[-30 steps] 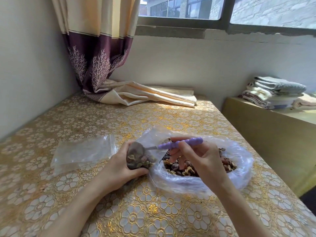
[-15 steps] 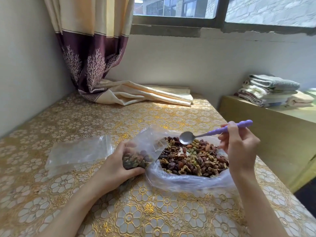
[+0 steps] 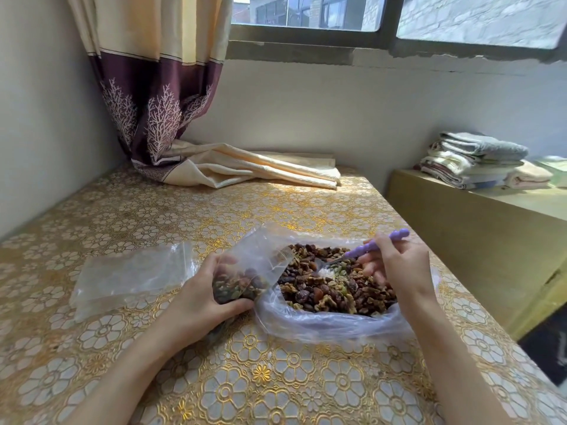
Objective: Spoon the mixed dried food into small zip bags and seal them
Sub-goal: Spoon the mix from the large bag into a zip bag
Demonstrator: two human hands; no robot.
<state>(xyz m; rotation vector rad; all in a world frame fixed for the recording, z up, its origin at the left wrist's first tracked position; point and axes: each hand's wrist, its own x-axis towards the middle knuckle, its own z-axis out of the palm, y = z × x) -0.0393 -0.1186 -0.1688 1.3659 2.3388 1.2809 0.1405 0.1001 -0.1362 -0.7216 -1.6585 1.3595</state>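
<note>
Status: mid-fill, first bag by the look of it; left hand (image 3: 199, 297) has its fingers wrapped around a small zip bag (image 3: 245, 277), which sits on the table (image 3: 276, 378) just left of the big bag (image 3: 322, 323); small bag is partly loaded at the bottom, mouth open and leaning toward the supply; not sealed. Right hand (image 3: 399, 268) pinches the purple handle of the spoon (image 3: 368, 248), bowl down in the mixed dried food (image 3: 331, 289), so my read is it's scooping the next load. Stack of empty zip bags (image 3: 132, 274) lies flat, left of the left hand, near but untouched. No sealed bags in view; big bag holds plenty. Judgement: early; top up, seal, then repeat through the stack.
</note>
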